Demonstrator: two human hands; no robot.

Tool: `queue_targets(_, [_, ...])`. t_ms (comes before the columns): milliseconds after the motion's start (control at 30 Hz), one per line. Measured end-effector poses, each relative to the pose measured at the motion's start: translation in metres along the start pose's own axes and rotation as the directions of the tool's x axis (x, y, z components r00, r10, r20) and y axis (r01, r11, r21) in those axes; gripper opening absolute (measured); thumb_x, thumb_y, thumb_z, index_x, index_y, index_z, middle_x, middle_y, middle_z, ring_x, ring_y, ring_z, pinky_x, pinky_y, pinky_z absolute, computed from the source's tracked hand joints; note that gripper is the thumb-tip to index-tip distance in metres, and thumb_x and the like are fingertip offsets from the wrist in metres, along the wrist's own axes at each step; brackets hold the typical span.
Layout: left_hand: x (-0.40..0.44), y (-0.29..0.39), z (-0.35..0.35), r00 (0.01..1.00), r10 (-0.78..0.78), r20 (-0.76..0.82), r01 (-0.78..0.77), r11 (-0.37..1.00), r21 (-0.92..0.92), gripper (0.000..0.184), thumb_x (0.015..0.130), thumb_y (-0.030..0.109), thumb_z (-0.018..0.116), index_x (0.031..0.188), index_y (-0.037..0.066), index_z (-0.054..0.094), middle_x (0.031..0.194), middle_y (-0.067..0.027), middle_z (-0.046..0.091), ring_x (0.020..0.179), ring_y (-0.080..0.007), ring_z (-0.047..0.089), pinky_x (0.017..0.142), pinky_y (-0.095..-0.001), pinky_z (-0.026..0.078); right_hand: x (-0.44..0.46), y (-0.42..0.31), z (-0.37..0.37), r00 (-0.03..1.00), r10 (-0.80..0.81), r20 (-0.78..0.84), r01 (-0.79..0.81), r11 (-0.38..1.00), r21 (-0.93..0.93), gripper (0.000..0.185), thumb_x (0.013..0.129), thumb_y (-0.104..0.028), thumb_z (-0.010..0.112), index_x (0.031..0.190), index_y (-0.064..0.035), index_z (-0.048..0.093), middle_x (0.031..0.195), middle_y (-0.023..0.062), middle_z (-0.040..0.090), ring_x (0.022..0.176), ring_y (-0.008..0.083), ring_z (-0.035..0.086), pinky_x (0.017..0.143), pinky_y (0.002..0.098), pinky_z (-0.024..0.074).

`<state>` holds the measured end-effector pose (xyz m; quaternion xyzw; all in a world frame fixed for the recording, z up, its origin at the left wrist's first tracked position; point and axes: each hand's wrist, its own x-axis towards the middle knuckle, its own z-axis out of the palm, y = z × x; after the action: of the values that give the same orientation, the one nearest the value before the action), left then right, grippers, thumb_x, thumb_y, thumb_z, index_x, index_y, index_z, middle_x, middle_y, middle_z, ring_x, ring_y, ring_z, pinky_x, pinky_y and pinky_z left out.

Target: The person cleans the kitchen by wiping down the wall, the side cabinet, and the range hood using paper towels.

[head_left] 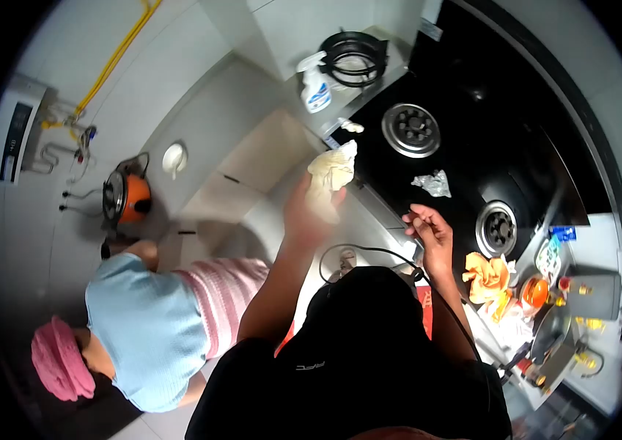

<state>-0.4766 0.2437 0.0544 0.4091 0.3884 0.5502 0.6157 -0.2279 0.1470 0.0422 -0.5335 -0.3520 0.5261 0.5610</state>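
My left hand (309,209), a little blurred, grips a crumpled cream-coloured cloth (334,167) and holds it up in front of the stove's edge. Part of the cloth hangs down over the palm. My right hand (432,231) hovers by the front edge of the black glass stove (457,147), its fingers loosely bent and apart, with nothing visible in them. Beyond it on the glass lies a crumpled clear plastic wrapper (432,183). Two bare burners, the far one (410,130) and the near one (500,229), sit without their grates. A small white crumpled piece (351,125) rests at the stove's corner.
A white spray bottle (315,86) and black pan supports (355,59) stand at the back. An orange cloth (488,279), bottles and a pan (551,330) crowd the right counter. At left are an orange rice cooker (135,198) and another person (149,315) in a pink head covering.
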Motion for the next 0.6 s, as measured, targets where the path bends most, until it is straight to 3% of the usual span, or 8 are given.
queue_targets(33, [0.003,0.007,0.005,0.982,-0.188,0.016,0.181,0.917,-0.355,0.041,0.1,0.018,0.057,0.137,0.002,0.05,0.133,-0.0107,0.059,0.122,-0.0206,0.057,0.106,-0.0365,0.043,-0.001,-0.006,0.0,1.0,0.008,-0.019,-0.008,1.0,0.009,0.027,0.097,-0.003,0.058,0.123,-0.0011,0.063,0.103,0.0087,0.07,0.084,0.0118,0.062,0.077,0.0248,0.0498])
queue_targets(67, [0.007,0.009,0.013,0.925,-0.366,0.103,0.342,0.68,-0.649,0.041,0.104,0.024,0.048,0.139,0.002,0.049,0.137,-0.0108,0.057,0.127,-0.0225,0.054,0.111,-0.0401,0.04,-0.001,-0.008,0.003,0.997,-0.05,-0.051,0.052,0.998,0.042,0.029,0.097,-0.001,0.057,0.125,-0.001,0.062,0.105,0.0083,0.069,0.085,0.0115,0.062,0.077,0.0252,0.0503])
queue_targets(133, [0.013,-0.017,0.02,0.969,-0.167,0.182,0.212,0.941,-0.264,0.045,0.106,0.03,0.036,0.141,0.003,0.047,0.141,-0.0104,0.055,0.132,-0.0249,0.05,0.116,-0.0441,0.033,-0.006,-0.013,0.008,0.971,-0.206,-0.123,0.201,0.978,-0.053,0.038,0.092,0.004,0.059,0.129,-0.0025,0.059,0.111,0.0061,0.068,0.088,0.0108,0.06,0.079,0.0262,0.0513])
queue_targets(167, [0.01,0.006,0.041,0.913,-0.244,0.327,0.39,0.758,-0.523,0.044,0.106,0.028,0.037,0.142,0.003,0.047,0.142,-0.0104,0.054,0.132,-0.0246,0.05,0.116,-0.0439,0.033,-0.009,-0.022,0.01,0.948,-0.304,-0.097,0.286,0.944,-0.167,0.043,0.087,0.005,0.064,0.129,-0.004,0.059,0.119,0.0076,0.064,0.09,0.0111,0.06,0.08,0.0266,0.0515])
queue_targets(200, [0.01,-0.003,0.051,0.913,-0.256,0.317,0.389,0.782,-0.487,0.044,0.106,0.027,0.037,0.143,0.003,0.046,0.143,-0.011,0.054,0.133,-0.0246,0.049,0.116,-0.0437,0.033,-0.012,-0.039,0.013,0.901,-0.433,-0.02,0.387,0.824,-0.414,0.048,0.083,-0.001,0.071,0.129,-0.0049,0.06,0.124,0.0117,0.061,0.094,0.0163,0.062,0.081,0.0289,0.0527])
queue_targets(267, [0.009,-0.033,0.066,0.882,-0.342,0.323,0.461,0.767,-0.447,0.042,0.106,0.027,0.037,0.139,0.003,0.048,0.135,-0.0094,0.059,0.124,-0.0237,0.056,0.108,-0.0416,0.042,-0.012,-0.06,0.018,0.795,-0.582,0.168,0.547,0.572,-0.611,0.059,0.076,-0.018,0.082,0.13,-0.0069,0.061,0.129,0.0163,0.057,0.109,0.0331,0.06,0.093,0.041,0.051])
queue_targets(367, [0.001,-0.056,0.074,0.743,-0.583,0.33,0.67,0.644,-0.37,0.041,0.104,0.03,0.038,0.135,0.006,0.052,0.126,-0.0062,0.063,0.113,-0.0219,0.061,0.097,-0.0383,0.048,-0.015,-0.056,0.022,0.813,-0.504,0.292,0.529,0.429,-0.732,0.065,0.074,-0.025,0.084,0.132,-0.01,0.061,0.135,0.0132,0.054,0.119,0.0348,0.053,0.1,0.0451,0.044])
queue_targets(600, [0.0,-0.059,0.085,0.764,-0.466,0.446,0.622,0.716,-0.318,0.044,0.104,0.026,0.038,0.144,0.007,0.043,0.138,-0.0109,0.055,0.126,-0.0272,0.053,0.107,-0.042,0.04,-0.01,-0.02,0.006,0.805,-0.547,0.228,0.507,0.435,-0.744,0.032,0.081,-0.014,0.074,0.113,-0.0111,0.072,0.113,0.0069,0.068,0.104,0.0281,0.063,0.089,0.04,0.0492])
